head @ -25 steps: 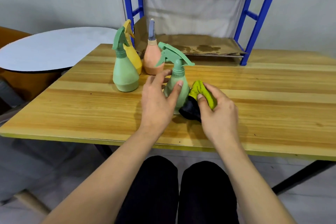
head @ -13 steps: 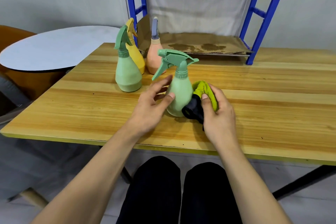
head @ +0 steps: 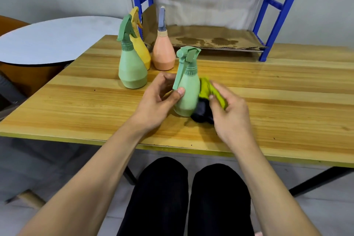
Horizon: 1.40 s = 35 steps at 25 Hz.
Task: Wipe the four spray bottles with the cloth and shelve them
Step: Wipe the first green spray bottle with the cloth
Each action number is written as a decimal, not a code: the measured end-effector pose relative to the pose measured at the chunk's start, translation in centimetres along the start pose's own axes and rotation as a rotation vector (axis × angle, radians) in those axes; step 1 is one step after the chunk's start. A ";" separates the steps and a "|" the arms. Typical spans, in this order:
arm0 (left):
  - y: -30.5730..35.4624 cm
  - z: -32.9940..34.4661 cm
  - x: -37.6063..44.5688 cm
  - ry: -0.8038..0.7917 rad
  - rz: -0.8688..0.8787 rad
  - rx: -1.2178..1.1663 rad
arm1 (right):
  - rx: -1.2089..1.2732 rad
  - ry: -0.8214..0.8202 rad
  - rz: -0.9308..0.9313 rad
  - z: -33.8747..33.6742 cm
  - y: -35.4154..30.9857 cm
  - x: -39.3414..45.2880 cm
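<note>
A green spray bottle (head: pixel 188 90) stands near the table's front edge, its trigger turned toward me. My left hand (head: pixel 159 99) grips its left side, thumb on the body. My right hand (head: pixel 229 113) presses a yellow-green and black cloth (head: pixel 207 97) against the bottle's right side. Behind stand a second green bottle (head: pixel 132 67), a yellow bottle (head: pixel 140 44) partly hidden behind it, and a peach bottle (head: pixel 164 51) with a grey-blue nozzle.
The wooden table (head: pixel 277 101) carries a blue metal shelf frame (head: pixel 275 11) at the back, its lowest level lined with stained cardboard (head: pixel 210 38). A round white table (head: pixel 47 38) stands to the left. My knees sit under the front edge.
The near green bottle has turned, so its trigger now points toward me instead of sideways. My left hand shifted its hold and my right hand slid the cloth along the bottle's side.
</note>
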State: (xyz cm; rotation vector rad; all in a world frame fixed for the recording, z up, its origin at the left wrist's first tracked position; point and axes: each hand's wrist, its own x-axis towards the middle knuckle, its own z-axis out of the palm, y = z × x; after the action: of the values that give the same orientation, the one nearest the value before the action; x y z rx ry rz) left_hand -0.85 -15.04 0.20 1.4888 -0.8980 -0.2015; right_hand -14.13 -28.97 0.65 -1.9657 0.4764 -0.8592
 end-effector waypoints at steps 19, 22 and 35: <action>0.0 0.4 0.4 0.077 0.030 0.109 | -0.008 0.063 -0.069 1.1 -2.5 1.7; -0.1 0.5 0.5 0.122 -0.007 0.104 | -0.054 0.063 -0.016 1.2 -0.4 -0.3; 2.8 1.6 2.8 0.095 -0.113 0.452 | -0.072 0.070 -0.018 1.2 1.6 -1.3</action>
State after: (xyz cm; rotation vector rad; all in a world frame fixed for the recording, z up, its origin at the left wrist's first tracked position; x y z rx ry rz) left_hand -1.07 -17.64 3.61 1.9532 -0.8154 -0.0072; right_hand -14.14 -28.25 -1.60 -2.0132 0.5369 -0.9361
